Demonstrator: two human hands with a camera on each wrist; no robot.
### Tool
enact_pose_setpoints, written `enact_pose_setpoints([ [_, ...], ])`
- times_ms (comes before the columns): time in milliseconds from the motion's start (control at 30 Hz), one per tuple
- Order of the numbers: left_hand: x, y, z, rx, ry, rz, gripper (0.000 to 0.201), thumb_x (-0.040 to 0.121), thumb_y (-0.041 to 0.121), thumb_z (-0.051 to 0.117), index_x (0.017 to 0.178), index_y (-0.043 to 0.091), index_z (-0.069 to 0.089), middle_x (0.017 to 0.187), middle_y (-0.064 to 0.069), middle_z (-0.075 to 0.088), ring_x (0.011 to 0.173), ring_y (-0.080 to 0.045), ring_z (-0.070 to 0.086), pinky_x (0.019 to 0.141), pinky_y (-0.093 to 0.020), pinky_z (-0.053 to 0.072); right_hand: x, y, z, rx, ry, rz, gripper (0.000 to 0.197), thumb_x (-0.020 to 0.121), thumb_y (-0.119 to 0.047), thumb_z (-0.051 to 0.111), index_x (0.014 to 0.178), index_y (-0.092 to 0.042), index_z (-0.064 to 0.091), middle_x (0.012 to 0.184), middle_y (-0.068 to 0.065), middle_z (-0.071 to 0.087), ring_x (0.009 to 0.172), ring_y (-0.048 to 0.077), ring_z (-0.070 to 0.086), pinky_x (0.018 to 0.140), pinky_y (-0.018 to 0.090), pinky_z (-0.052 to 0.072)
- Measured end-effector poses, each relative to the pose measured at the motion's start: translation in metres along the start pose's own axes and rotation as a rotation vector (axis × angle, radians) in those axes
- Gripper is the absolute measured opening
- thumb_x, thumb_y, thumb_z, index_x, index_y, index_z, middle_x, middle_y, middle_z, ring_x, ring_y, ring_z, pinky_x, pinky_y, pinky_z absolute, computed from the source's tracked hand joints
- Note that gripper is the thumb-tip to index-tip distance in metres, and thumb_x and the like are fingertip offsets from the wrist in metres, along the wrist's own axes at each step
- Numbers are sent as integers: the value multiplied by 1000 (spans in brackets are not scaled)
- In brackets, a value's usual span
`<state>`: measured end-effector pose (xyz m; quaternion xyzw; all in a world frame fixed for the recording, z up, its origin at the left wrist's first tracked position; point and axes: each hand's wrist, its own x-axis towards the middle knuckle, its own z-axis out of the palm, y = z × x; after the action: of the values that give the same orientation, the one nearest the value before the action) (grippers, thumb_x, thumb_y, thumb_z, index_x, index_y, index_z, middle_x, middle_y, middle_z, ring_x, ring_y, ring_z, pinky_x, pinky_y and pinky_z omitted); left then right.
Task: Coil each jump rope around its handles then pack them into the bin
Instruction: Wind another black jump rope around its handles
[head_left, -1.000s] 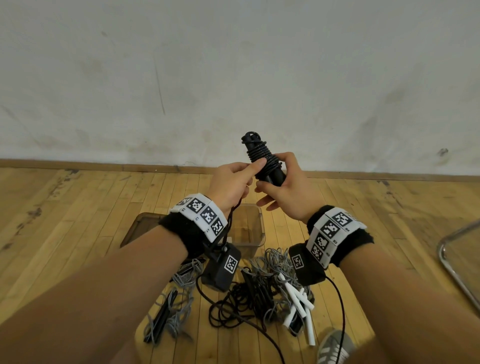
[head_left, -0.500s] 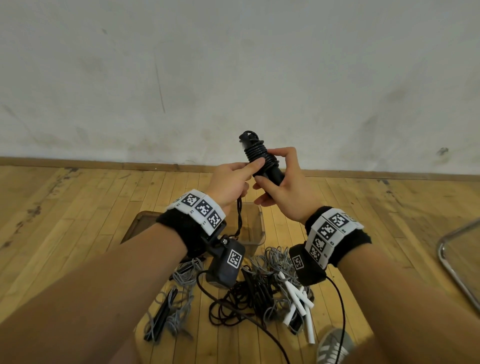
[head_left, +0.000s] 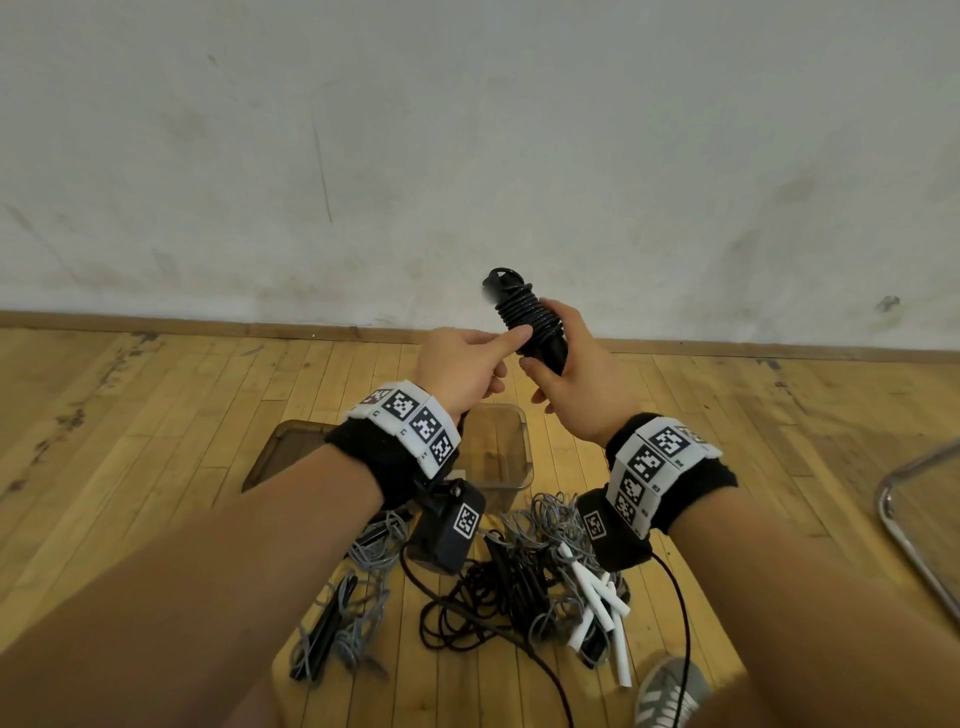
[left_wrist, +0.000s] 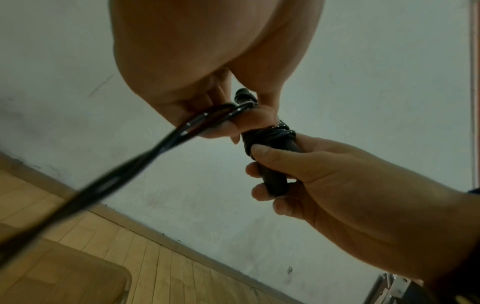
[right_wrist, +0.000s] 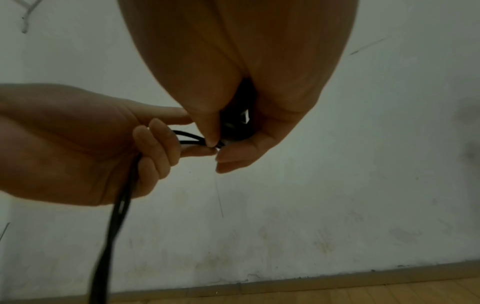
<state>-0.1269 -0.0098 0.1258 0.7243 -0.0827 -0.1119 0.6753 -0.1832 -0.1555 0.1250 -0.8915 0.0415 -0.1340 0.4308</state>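
My right hand (head_left: 563, 371) grips the two black handles (head_left: 545, 345) of a black jump rope, held upright in front of the wall. Black cord coils (head_left: 524, 306) wrap the upper part of the handles. My left hand (head_left: 467, 364) holds the doubled loose cord (left_wrist: 202, 121) in its curled fingers, its index finger pressing on the coils. The cord hangs down from that hand (right_wrist: 145, 164) toward the floor. A clear plastic bin (head_left: 527, 457) stands on the floor below my hands, partly hidden by my left wrist.
A tangle of black and grey jump ropes (head_left: 467, 608) with white handles (head_left: 602, 608) lies on a low wooden surface in front of the bin. A brownish lid (head_left: 275, 452) lies left of the bin. A metal chair frame (head_left: 914, 519) stands at the right.
Both hands with the coiled handles have shifted slightly right and down. The left index finger stays against the coils while the loose cord is drawn shorter.
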Motion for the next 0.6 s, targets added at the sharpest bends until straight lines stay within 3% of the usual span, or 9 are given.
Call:
enact_pose_setpoints([
  [33,0,0,0,30,24,18,19,89,39,77,89,21,76,59,6,63,49,-7,58,56,-24,49,2,2,1,-26,19,2,62,101,-17,60,153,-27,27,116,2,65,71,15,69,51,19,52],
  [133,-2,1,1,120,44,88,18,93,35,74,90,18,77,57,7,64,46,-6,57,56,-24,49,5,8,1,-141,37,18,60,101,-21,58,150,-32,25,109,1,67,75,20,70,66,45,60],
  [167,-4,1,2,130,34,97,18,94,34,72,92,17,77,57,7,65,47,-6,58,57,-25,49,5,9,1,-168,29,15,60,101,-22,58,149,-33,24,108,2,67,76,21,70,68,48,60],
  [267,-5,3,5,132,12,93,25,98,33,65,89,14,78,63,4,69,50,-9,59,63,-28,49,3,9,-2,-184,-15,-22,63,99,-19,55,150,-32,21,106,2,66,71,18,65,63,40,55],
  [333,-5,6,5,115,10,73,27,100,33,61,91,14,78,63,5,69,51,-10,59,61,-27,46,2,5,-3,-122,-60,-20,61,99,-25,48,152,-33,19,108,2,64,75,17,63,69,40,54],
  [467,-4,10,1,80,26,49,30,99,40,60,91,16,77,64,4,71,52,-10,61,60,-27,46,0,2,3,-15,-79,-51,51,103,-42,27,153,-45,19,133,3,56,117,22,54,98,50,48],
  [533,-4,9,-1,88,25,53,35,97,48,62,88,18,78,65,3,72,54,-9,62,63,-29,48,0,4,4,-42,-72,-116,52,104,-39,30,155,-41,21,132,4,56,121,21,52,100,49,48],
  [600,-5,8,-1,92,28,61,42,93,55,63,86,17,79,65,3,72,54,-9,63,65,-30,48,0,5,3,-42,-54,-150,54,104,-40,39,156,-41,22,123,7,58,113,21,55,95,49,51],
])
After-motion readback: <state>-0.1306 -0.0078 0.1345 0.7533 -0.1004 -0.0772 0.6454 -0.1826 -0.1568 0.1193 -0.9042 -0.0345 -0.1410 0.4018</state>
